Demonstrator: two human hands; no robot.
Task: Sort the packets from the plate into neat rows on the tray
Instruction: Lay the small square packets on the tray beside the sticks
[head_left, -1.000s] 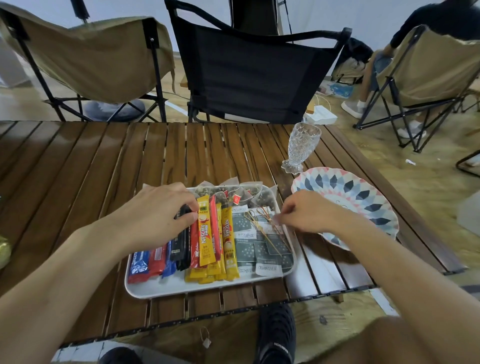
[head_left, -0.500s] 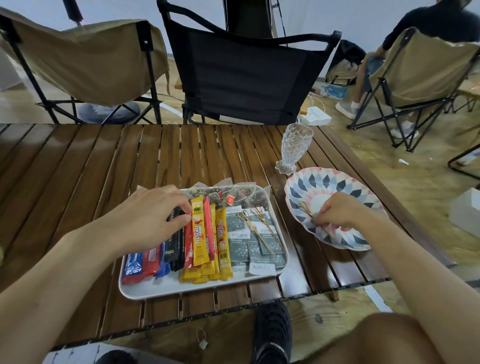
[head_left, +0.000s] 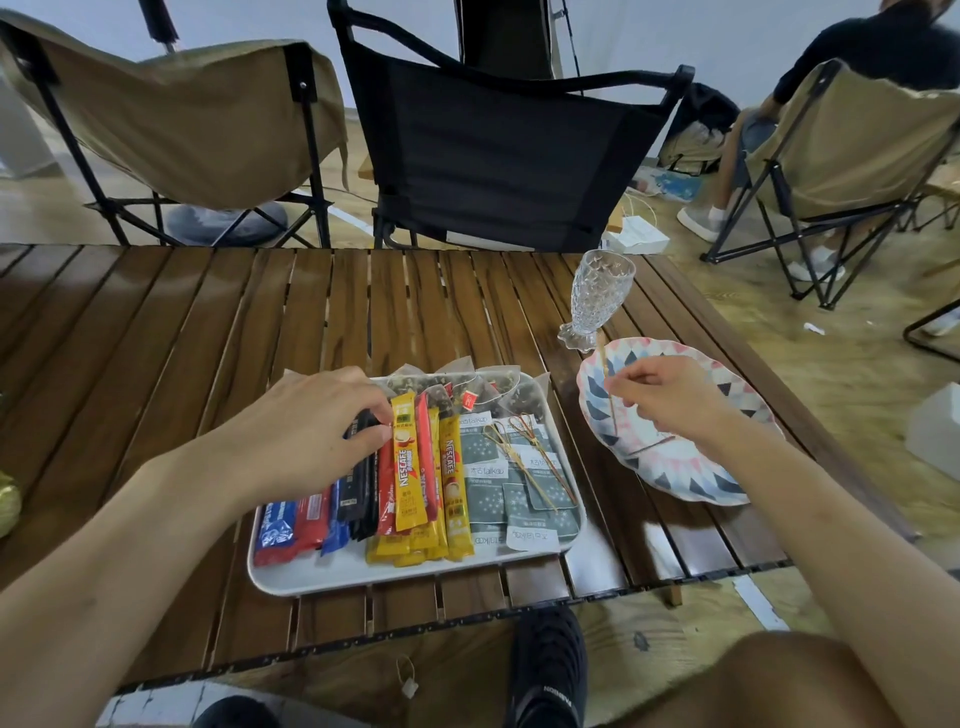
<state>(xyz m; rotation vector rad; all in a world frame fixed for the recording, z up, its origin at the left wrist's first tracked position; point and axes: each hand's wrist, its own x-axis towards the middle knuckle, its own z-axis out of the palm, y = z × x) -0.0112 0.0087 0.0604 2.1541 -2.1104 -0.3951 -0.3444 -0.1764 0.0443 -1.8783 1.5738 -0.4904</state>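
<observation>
On the slatted table (head_left: 171, 364), my left hand (head_left: 311, 431) reaches over the white tray (head_left: 415, 578), thumb and curled fingers clasping the upper ends of the black sticks (head_left: 361, 493) just beside a yellow stick (head_left: 408, 467). Packets fill the tray in rows: red and blue packets (head_left: 296, 525) at its left, then the black sticks, then red and yellow ones, then grey sachets (head_left: 488, 499) at its right, with tea bags (head_left: 467, 387) across the far end. Several looped picks (head_left: 519, 452) lie on top of the sachets. My right hand (head_left: 670, 395) hovers above the patterned plate (head_left: 727, 483), which sits just right of the tray, fingertips pinching one thin wooden pick (head_left: 603, 364) nearly upright. Another pick (head_left: 649, 446) lies on the plate. A cut glass (head_left: 597, 296) stands at the plate's far edge.
</observation>
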